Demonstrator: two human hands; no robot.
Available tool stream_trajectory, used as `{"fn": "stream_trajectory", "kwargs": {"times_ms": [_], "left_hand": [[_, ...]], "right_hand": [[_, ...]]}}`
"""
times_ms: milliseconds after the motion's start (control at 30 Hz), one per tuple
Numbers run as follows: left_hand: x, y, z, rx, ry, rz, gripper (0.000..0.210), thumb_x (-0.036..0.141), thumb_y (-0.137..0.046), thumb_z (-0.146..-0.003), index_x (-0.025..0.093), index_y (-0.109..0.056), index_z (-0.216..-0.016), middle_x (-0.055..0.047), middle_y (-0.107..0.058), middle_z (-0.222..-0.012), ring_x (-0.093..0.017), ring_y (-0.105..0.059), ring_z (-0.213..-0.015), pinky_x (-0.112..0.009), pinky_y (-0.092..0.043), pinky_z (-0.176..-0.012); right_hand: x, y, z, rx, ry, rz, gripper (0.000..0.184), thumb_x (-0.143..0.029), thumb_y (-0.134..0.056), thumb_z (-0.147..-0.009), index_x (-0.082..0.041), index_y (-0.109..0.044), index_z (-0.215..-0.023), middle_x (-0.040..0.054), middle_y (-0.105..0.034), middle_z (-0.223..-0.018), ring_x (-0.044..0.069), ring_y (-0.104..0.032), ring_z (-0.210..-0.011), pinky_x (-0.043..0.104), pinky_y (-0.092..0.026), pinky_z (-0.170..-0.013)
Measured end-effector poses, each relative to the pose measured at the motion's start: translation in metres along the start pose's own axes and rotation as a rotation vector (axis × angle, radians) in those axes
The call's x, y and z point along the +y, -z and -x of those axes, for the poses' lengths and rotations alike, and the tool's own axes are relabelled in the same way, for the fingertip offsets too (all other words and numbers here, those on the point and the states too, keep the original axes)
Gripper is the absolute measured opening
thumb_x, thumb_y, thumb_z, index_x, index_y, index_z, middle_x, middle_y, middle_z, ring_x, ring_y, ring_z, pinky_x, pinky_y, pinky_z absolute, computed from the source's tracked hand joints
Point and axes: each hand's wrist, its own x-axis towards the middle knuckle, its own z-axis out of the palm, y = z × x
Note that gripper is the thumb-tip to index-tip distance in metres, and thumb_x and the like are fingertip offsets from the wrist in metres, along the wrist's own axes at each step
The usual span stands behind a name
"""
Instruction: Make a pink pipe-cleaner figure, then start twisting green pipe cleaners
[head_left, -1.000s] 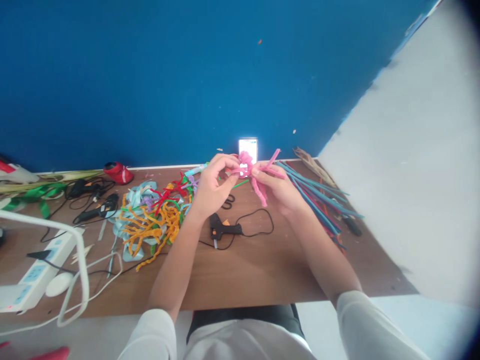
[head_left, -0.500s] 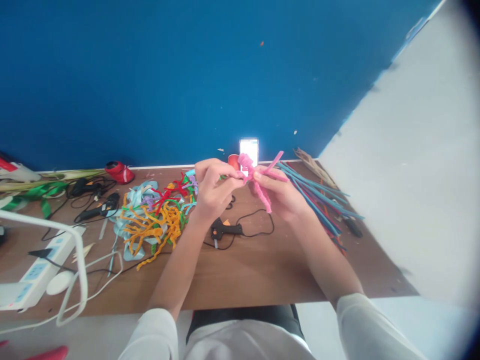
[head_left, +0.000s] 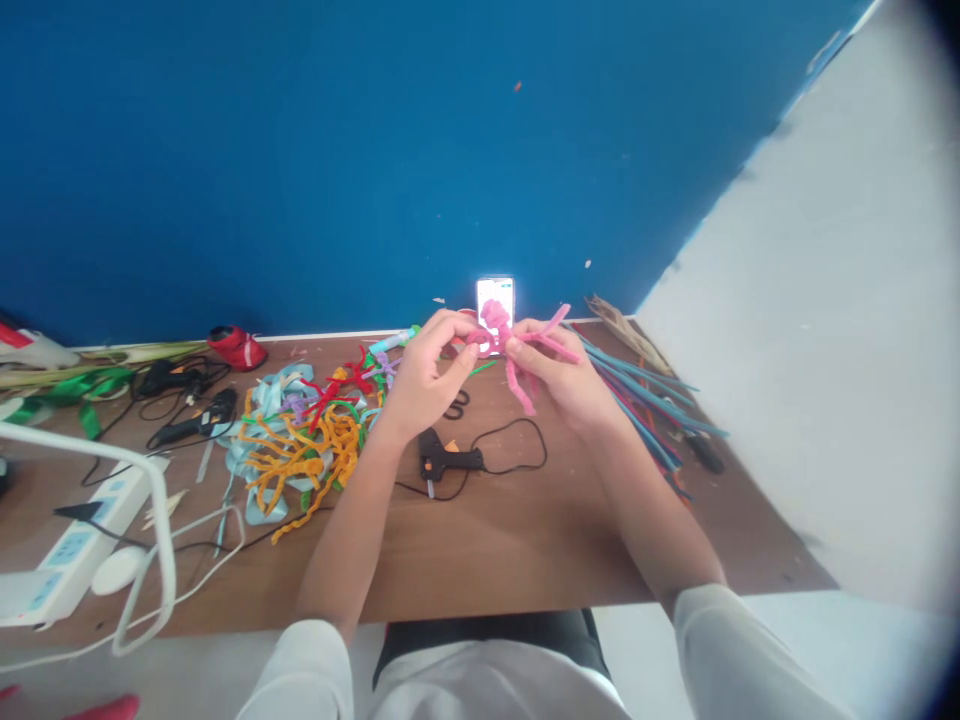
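Note:
Both hands hold a figure of twisted pink pipe cleaners (head_left: 496,315) up above the table, in front of a lit phone (head_left: 484,289). My left hand (head_left: 435,375) pinches a pink strand at its left side between thumb and forefinger. My right hand (head_left: 559,375) is closed around its middle, the thumb pressed on it. Two straight pink ends stick out to the upper right past the right hand, and a twisted strand hangs down between the hands. Fingers cover part of the figure. Below lies a black hot glue gun (head_left: 450,457) with its cord.
Orange pipe cleaners (head_left: 300,455) and pale blue ribbon (head_left: 264,505) lie heaped left of my arm. Blue pipe cleaners (head_left: 637,370) lie right. At far left are a power strip (head_left: 82,540), a white bent tube (head_left: 161,520) and more glue guns (head_left: 199,418). A blue wall (head_left: 337,150) stands behind.
My left hand has shifted slightly and its fingers have closed in on the left strand. The pink figure has turned a little, and its hanging strand has swung left.

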Motion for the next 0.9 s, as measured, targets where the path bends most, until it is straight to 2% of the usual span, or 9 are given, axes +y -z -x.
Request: {"fn": "stream_trajectory", "kwargs": {"times_ms": [100, 167, 233, 267, 400, 533, 633, 733, 900], "left_hand": [[-0.001, -0.001, 0.0, 0.034, -0.107, -0.098, 0.009, 0.015, -0.061, -0.091, 0.022, -0.066, -0.092, -0.006, -0.067, -0.107, -0.02, -0.062, -0.105, -0.037, -0.05, -0.091], [-0.004, -0.001, 0.001, 0.141, -0.183, -0.156, 0.019, 0.008, -0.058, -0.088, 0.022, -0.064, -0.075, -0.003, -0.069, -0.098, -0.018, -0.063, -0.096, -0.036, -0.05, -0.086], [-0.007, 0.001, 0.002, 0.315, -0.227, -0.141, 0.033, 0.002, -0.053, -0.086, 0.019, -0.053, -0.058, -0.001, -0.069, -0.085, -0.016, -0.062, -0.084, -0.034, -0.049, -0.081], [-0.008, 0.003, 0.002, 0.324, -0.215, -0.107, 0.033, 0.002, -0.052, -0.085, 0.019, -0.052, -0.056, 0.0, -0.069, -0.084, -0.015, -0.062, -0.082, -0.034, -0.048, -0.079], [-0.007, 0.009, 0.001, 0.257, 0.004, 0.0, 0.019, 0.016, -0.055, -0.092, 0.022, -0.066, -0.077, -0.003, -0.07, -0.094, -0.017, -0.064, -0.093, -0.033, -0.051, -0.082], [-0.002, 0.004, -0.001, 0.063, 0.197, 0.202, 0.019, 0.036, -0.061, -0.094, 0.02, -0.07, -0.098, -0.006, -0.071, -0.098, -0.017, -0.065, -0.091, -0.03, -0.053, -0.08], [0.0, -0.002, 0.001, 0.045, 0.198, 0.249, 0.015, 0.033, -0.067, -0.09, 0.02, -0.069, -0.098, -0.006, -0.07, -0.1, -0.017, -0.066, -0.092, -0.032, -0.054, -0.084], [-0.003, -0.002, 0.003, 0.037, 0.202, 0.182, 0.014, 0.028, -0.067, -0.09, 0.019, -0.069, -0.1, -0.007, -0.07, -0.104, -0.018, -0.066, -0.095, -0.034, -0.055, -0.087], [-0.005, 0.001, 0.001, 0.026, 0.09, 0.035, 0.003, 0.023, -0.066, -0.09, 0.02, -0.067, -0.09, -0.007, -0.068, -0.11, -0.02, -0.063, -0.108, -0.037, -0.052, -0.095]], "right_hand": [[0.002, 0.001, -0.003, 0.005, -0.078, -0.073, 0.025, -0.041, -0.073, -0.085, -0.02, -0.064, -0.075, -0.0042, -0.058, -0.054, 0.007, -0.043, -0.037, 0.025, -0.023, -0.036], [0.003, 0.002, -0.007, 0.027, -0.149, -0.169, 0.028, -0.04, -0.076, -0.081, -0.019, -0.061, -0.069, -0.0037, -0.054, -0.055, 0.007, -0.043, -0.043, 0.024, -0.025, -0.04], [0.003, 0.003, -0.009, 0.046, -0.208, -0.279, 0.029, -0.036, -0.078, -0.077, -0.019, -0.058, -0.066, -0.0035, -0.051, -0.057, 0.007, -0.043, -0.05, 0.024, -0.03, -0.045], [0.004, 0.003, -0.01, 0.057, -0.223, -0.309, 0.028, -0.035, -0.078, -0.076, -0.019, -0.058, -0.065, -0.0032, -0.05, -0.058, 0.008, -0.044, -0.053, 0.024, -0.032, -0.047], [0.005, 0.003, -0.009, 0.087, -0.174, -0.204, 0.026, -0.037, -0.074, -0.082, -0.02, -0.06, -0.068, -0.0036, -0.052, -0.053, 0.008, -0.041, -0.046, 0.025, -0.028, -0.042], [0.009, 0.001, -0.005, 0.077, -0.051, -0.077, 0.022, -0.04, -0.072, -0.086, -0.022, -0.066, -0.076, -0.005, -0.056, -0.054, 0.007, -0.041, -0.038, 0.024, -0.026, -0.035], [0.011, 0.0, -0.004, 0.09, 0.016, -0.026, 0.019, -0.039, -0.071, -0.087, -0.022, -0.069, -0.079, -0.0047, -0.057, -0.058, 0.008, -0.044, -0.041, 0.023, -0.029, -0.035], [0.011, 0.001, -0.003, 0.114, 0.049, 0.051, 0.02, -0.04, -0.071, -0.089, -0.021, -0.071, -0.081, -0.0045, -0.056, -0.059, 0.007, -0.043, -0.044, 0.022, -0.029, -0.037], [0.013, 0.002, -0.003, 0.123, 0.05, 0.095, 0.023, -0.042, -0.072, -0.088, -0.021, -0.069, -0.081, -0.0041, -0.057, -0.06, 0.007, -0.044, -0.046, 0.022, -0.032, -0.041]]}}
